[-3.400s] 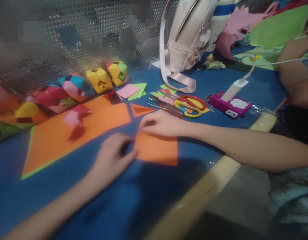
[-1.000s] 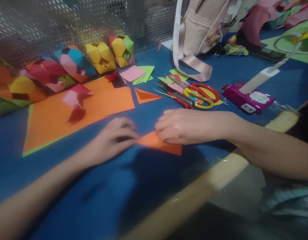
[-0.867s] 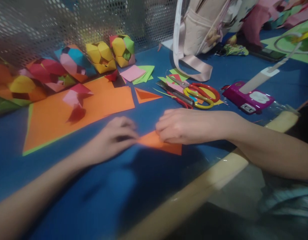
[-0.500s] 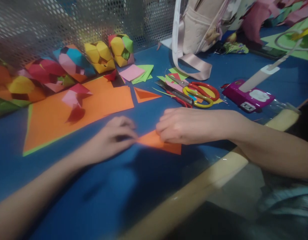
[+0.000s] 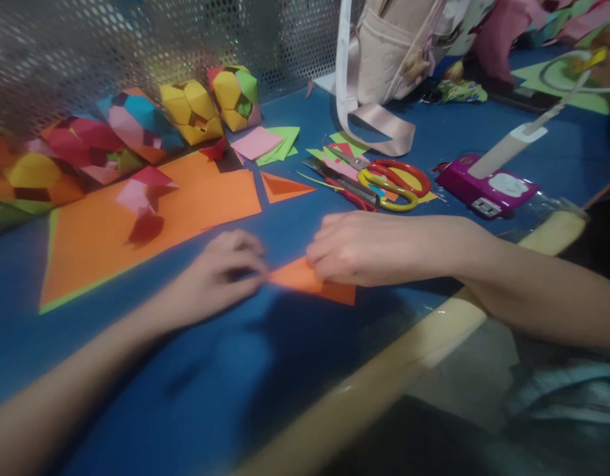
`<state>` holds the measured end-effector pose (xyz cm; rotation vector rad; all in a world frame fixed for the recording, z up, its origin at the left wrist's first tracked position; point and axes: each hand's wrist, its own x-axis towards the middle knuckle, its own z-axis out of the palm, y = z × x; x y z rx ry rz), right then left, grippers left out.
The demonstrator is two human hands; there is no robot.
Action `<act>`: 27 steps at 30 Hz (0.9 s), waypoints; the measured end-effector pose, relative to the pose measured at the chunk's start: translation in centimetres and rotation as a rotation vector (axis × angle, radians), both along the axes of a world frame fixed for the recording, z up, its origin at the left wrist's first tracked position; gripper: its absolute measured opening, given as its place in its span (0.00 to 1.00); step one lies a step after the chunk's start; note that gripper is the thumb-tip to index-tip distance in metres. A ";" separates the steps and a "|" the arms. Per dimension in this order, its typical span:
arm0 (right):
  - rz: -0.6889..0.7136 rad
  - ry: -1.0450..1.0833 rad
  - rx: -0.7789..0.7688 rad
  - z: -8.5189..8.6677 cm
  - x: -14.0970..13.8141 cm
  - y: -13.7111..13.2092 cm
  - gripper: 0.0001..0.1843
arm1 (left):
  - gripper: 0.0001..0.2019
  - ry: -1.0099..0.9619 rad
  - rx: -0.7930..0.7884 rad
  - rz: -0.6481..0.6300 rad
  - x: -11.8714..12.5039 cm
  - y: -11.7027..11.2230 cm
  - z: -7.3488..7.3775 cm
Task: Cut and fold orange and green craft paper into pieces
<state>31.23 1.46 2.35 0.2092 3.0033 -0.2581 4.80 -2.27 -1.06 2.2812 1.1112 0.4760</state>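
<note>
From far, I judge the orange sheet [image 5: 295, 277] on the blue table [image 5: 195, 396] partly folded, creasing unfinished; the left hand [image 5: 230, 271] pinches its corner, the right hand [image 5: 351, 250] curls fingers over it, whether pinching I cannot tell

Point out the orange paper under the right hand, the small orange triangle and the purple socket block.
Orange paper [image 5: 299, 277]: head view, on its uncovered left part.
Small orange triangle [image 5: 283, 188]: head view, on its middle.
Purple socket block [image 5: 472, 190]: head view, on its purple casing.
</note>
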 end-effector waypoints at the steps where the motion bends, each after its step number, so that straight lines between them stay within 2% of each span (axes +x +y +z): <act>1: -0.001 -0.004 0.002 0.0 0.0 0.0 0.14 | 0.09 -0.003 0.007 -0.004 0.0 0.0 0.0; 15: -0.029 -0.045 0.042 0.3 -0.4 -0.4 0.12 | 0.09 0.011 0.046 -0.022 -0.1 0.1 -0.1; 27: -0.126 -0.138 0.006 1.1 -0.3 -1.2 0.10 | 0.09 0.052 0.075 -0.041 -0.2 0.1 -0.2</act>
